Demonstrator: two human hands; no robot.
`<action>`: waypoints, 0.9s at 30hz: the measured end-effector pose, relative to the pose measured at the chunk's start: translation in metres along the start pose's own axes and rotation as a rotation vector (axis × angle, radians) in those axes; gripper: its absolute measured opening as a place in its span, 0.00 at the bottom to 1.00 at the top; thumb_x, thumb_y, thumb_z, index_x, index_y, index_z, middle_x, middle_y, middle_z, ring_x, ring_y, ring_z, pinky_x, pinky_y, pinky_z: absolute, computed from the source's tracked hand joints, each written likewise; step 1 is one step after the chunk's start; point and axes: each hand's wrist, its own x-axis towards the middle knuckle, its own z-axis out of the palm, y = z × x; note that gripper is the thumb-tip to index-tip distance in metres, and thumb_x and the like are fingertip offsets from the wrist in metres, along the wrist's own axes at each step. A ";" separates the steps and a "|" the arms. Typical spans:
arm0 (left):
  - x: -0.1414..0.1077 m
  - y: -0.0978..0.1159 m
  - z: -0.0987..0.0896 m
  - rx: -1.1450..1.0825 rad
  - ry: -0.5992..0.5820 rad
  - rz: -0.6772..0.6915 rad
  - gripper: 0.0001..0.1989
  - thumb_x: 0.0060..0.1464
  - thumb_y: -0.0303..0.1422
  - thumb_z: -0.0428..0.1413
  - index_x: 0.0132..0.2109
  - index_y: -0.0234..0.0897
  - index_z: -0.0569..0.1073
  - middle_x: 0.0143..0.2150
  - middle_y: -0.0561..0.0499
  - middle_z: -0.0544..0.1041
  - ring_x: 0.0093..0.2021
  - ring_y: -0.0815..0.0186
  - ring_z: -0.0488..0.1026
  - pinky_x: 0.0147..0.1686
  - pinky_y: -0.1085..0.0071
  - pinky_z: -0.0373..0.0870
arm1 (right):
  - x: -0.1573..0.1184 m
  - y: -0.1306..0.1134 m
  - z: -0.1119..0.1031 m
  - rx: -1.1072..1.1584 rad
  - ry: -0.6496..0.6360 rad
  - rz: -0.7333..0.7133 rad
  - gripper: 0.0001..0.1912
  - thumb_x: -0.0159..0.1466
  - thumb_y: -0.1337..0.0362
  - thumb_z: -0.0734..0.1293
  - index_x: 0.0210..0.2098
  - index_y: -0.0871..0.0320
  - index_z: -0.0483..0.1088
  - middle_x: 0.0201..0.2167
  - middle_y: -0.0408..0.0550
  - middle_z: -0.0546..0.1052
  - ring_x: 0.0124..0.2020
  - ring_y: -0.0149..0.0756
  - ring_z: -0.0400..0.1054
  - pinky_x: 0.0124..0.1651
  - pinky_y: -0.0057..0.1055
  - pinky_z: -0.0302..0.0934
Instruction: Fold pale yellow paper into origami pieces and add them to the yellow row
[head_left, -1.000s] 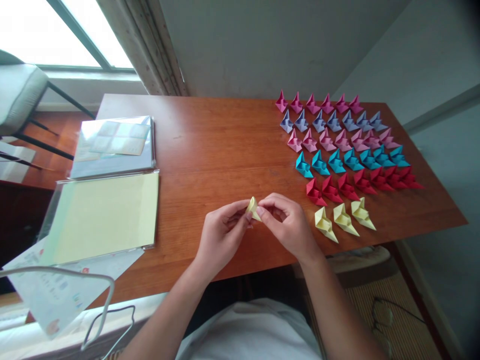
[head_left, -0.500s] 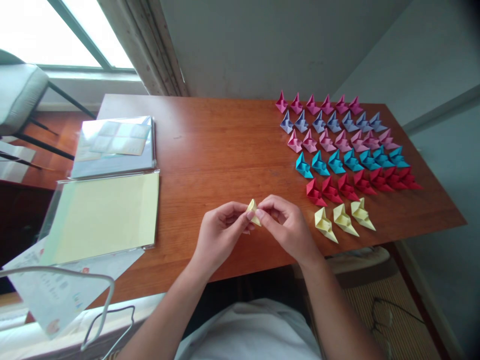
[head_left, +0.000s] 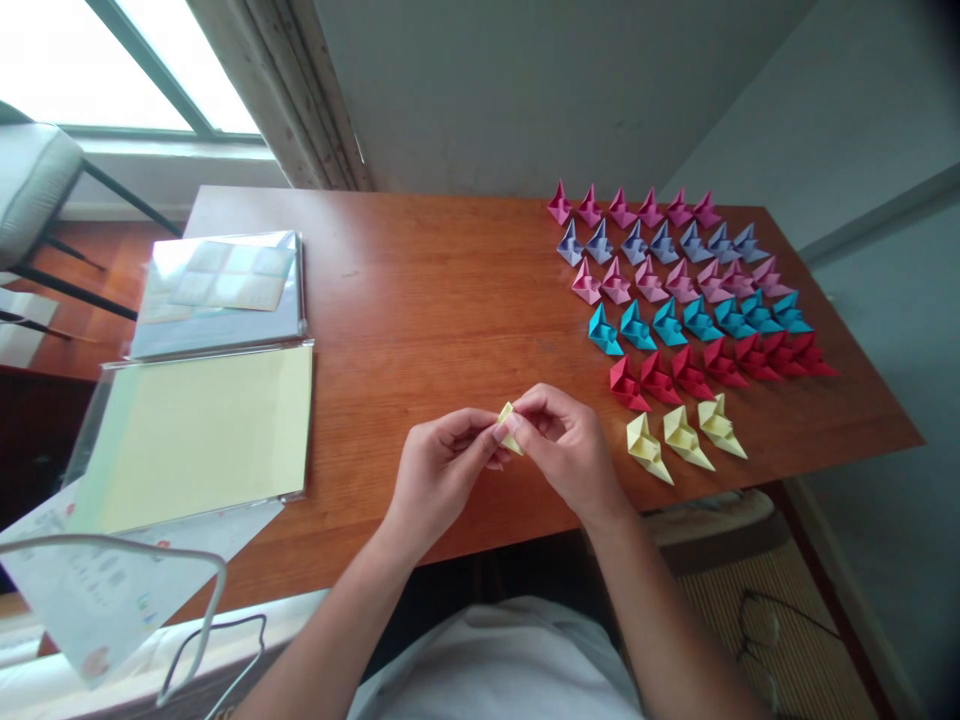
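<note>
Between my two hands, just above the front of the wooden table (head_left: 405, 330), is a small folded piece of yellow paper (head_left: 511, 438). My left hand (head_left: 447, 468) pinches its left side between thumb and fingers. From the right, my right hand (head_left: 561, 440) grips it with the thumb on its face; the fingertips partly cover it. To the right stand several finished folded paper pieces in rows: yellow (head_left: 686, 436), red (head_left: 690, 373), turquoise (head_left: 667, 323), pink (head_left: 650, 281), lilac (head_left: 634, 244) and magenta (head_left: 621, 209).
At the left lies a pack of yellow paper (head_left: 202, 435), with a bluish pack (head_left: 225, 325) behind it. A printed sheet (head_left: 112, 600) and a white cable or tube (head_left: 217, 590) are at the front left. A chair (head_left: 37, 180) stands by the window.
My right thumb and fingers have shifted over the yellow paper, which now looks flatter and narrower. My left hand keeps its pinch. The view has shifted slightly.
</note>
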 end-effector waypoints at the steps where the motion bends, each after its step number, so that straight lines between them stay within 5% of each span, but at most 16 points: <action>1: 0.000 0.000 0.000 0.001 -0.001 -0.003 0.09 0.57 0.37 0.64 0.37 0.34 0.81 0.29 0.50 0.81 0.29 0.69 0.77 0.30 0.77 0.75 | 0.000 0.001 0.001 0.009 0.010 0.005 0.06 0.63 0.62 0.71 0.30 0.56 0.73 0.29 0.41 0.73 0.30 0.32 0.67 0.34 0.29 0.64; 15: 0.000 0.001 0.001 -0.004 -0.039 0.001 0.09 0.59 0.37 0.63 0.38 0.33 0.81 0.31 0.50 0.82 0.30 0.70 0.77 0.32 0.78 0.76 | 0.005 0.001 -0.007 0.232 -0.096 0.162 0.09 0.66 0.59 0.71 0.33 0.57 0.74 0.30 0.42 0.75 0.31 0.30 0.68 0.36 0.27 0.63; 27: 0.001 -0.002 0.002 0.046 -0.044 0.052 0.07 0.59 0.34 0.63 0.39 0.34 0.81 0.30 0.50 0.81 0.29 0.70 0.76 0.32 0.77 0.75 | 0.009 0.000 -0.009 0.099 -0.106 0.063 0.07 0.66 0.63 0.69 0.31 0.57 0.72 0.29 0.42 0.73 0.31 0.32 0.67 0.35 0.29 0.62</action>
